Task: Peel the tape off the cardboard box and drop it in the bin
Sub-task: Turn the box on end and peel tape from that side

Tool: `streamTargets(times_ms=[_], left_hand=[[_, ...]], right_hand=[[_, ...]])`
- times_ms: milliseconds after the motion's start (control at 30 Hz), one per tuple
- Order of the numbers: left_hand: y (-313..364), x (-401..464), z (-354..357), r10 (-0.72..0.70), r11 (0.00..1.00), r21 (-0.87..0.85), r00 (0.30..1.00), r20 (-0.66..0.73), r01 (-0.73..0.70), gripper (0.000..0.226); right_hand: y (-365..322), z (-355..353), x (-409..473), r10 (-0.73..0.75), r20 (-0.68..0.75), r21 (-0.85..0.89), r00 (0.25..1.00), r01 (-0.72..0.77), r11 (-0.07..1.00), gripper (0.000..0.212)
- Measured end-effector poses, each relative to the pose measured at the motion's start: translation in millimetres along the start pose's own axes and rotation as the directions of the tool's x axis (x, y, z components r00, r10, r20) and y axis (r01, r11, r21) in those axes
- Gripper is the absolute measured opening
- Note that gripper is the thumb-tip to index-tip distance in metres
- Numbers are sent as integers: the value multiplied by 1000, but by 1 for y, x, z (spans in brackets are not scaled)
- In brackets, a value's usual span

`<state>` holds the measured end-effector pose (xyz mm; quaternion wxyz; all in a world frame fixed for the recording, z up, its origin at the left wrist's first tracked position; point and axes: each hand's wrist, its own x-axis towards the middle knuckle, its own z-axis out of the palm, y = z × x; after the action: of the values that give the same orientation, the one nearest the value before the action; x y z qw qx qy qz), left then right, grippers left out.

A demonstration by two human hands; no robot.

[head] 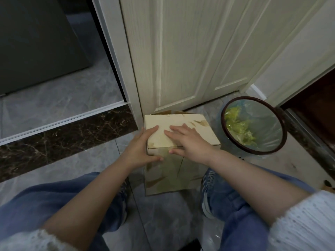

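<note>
The cardboard box (178,134) stood upright on the tiled floor (76,160) between the person's knees, directly in front of a pale panelled door (181,51). The left hand (143,147) gripped the box's near-left top corner, fingers curled over the top face and thumb pressed against the front face. The right hand (188,140) lay flat on the top face, fingers straight and slightly spread, pointing toward 10 o'clock, thumb hooked at the front top edge. No tape strip could be clearly distinguished; a torn brownish patch (201,122) was visible on the top face at 1 o'clock from the right fingertips, and a seam ran along the front top edge beneath the right palm. The bin (277,122), lined with a blue bag and holding green-yellow waste, stood at 3 o'clock from the box, just beside it. The right hand was the nearer to both patch and bin, so it was judged the better choice for peeling and dropping, with the left hand steadying.
</note>
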<state>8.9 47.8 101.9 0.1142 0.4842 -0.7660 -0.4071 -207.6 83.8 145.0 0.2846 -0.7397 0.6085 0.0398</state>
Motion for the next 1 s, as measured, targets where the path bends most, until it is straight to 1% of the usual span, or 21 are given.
streamTargets(times_ms=[67, 100, 200, 233, 400, 567, 633, 733, 800, 900, 1000], left_hand=[[-2, 1, 3, 17, 999, 33, 999, 27, -18, 113], [0, 0, 3, 15, 999, 49, 999, 32, -17, 113], [2, -1, 6, -1, 998, 59, 1000, 22, 0, 114], [2, -1, 8, -5, 999, 54, 1000, 13, 4, 114], [7, -3, 14, -31, 999, 39, 999, -19, 32, 113], [13, -5, 18, -45, 999, 23, 999, -27, 46, 112], [16, -6, 19, -53, 998, 28, 998, -37, 54, 111], [21, -5, 20, -62, 996, 61, 997, -41, 65, 113], [24, -4, 19, -79, 994, 71, 996, -37, 82, 114], [25, -4, 21, -90, 992, 81, 996, -27, 92, 116], [27, -4, 23, -111, 988, 106, 994, -14, 111, 117]], right_hand=[[-7, 1, -2, 11, -13, 19, 1000, -10, 1000, 69], [-10, 2, -4, 8, -43, 25, 999, -7, 1000, 68], [-15, 3, -7, -53, -196, 12, 979, 56, 998, 61], [-17, 4, -8, -67, -222, 10, 973, 71, 997, 59], [-24, 6, -10, -53, -229, 59, 972, 68, 996, 58], [-26, 1, -10, 17, -249, 193, 968, 33, 981, 59], [-26, -4, -11, 75, -274, 285, 959, 7, 959, 55], [-24, -10, -10, 212, -267, 477, 940, -62, 877, 45], [-20, -14, -7, 281, -253, 568, 926, -93, 818, 44], [-14, -15, -3, 334, -246, 596, 910, -130, 792, 42], [-11, -12, -1, 361, -282, 589, 889, -137, 797, 34]])
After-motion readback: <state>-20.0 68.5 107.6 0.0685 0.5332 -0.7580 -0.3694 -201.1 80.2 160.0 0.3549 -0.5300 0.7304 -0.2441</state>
